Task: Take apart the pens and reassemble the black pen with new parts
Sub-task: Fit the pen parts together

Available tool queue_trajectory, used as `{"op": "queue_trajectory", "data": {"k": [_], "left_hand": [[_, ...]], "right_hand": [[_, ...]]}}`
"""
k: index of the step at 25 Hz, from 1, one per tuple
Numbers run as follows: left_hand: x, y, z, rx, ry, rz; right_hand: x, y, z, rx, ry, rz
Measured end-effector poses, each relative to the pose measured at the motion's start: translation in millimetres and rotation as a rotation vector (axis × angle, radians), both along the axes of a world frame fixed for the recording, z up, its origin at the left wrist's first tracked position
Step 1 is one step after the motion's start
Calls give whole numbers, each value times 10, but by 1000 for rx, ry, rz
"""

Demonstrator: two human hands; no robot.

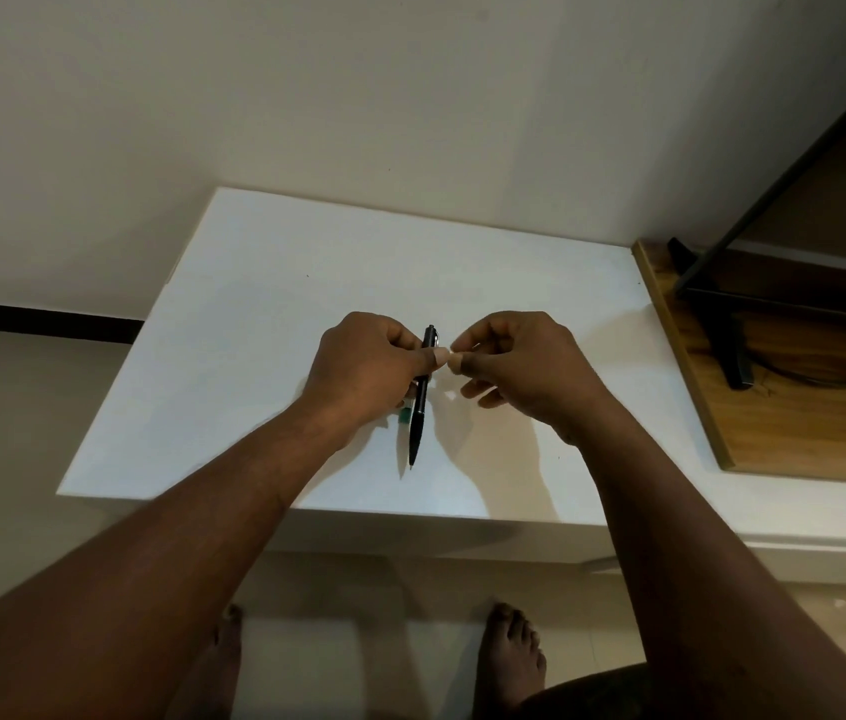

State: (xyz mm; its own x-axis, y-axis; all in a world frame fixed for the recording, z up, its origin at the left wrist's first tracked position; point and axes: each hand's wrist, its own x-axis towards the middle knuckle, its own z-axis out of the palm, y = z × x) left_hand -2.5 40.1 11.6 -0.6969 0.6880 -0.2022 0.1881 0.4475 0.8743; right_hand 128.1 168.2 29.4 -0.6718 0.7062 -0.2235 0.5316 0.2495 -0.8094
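Note:
My left hand (366, 368) grips a black click pen (420, 407) around its upper half, above the white table (234, 324). The pen's tip points toward me and its clicker end points away. A second pen (404, 415) with a clear and green body shows just left of the black one, mostly hidden under my left hand. My right hand (512, 363) hovers right beside the black pen, its thumb and forefinger pinched close to my left thumb. Whether those fingertips hold a small part, I cannot tell.
The white table meets the wall at its far edge and ends near my body. A wooden board (795, 407) with a black metal stand (722, 314) adjoins the table's right side. My bare feet (512, 652) stand on the floor below.

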Motion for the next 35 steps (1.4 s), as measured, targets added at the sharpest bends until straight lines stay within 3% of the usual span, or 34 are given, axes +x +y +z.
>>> {"op": "queue_trajectory", "data": {"k": [3, 5, 13, 22, 35], "left_hand": [[7, 10, 12, 7, 16, 23], [13, 11, 11, 19, 5, 29], [5, 5, 6, 49, -23, 37], [-70, 26, -171, -173, 342, -15], [-45, 43, -284, -225, 414, -11]], "right_hand": [[-6, -78, 57, -224, -9, 105], [-23, -142, 45, -271, -36, 165], [-62, -135, -41, -106, -34, -19], [-56, -107, -116, 167, -280, 10], [-53, -94, -123, 221, -342, -2]]}}
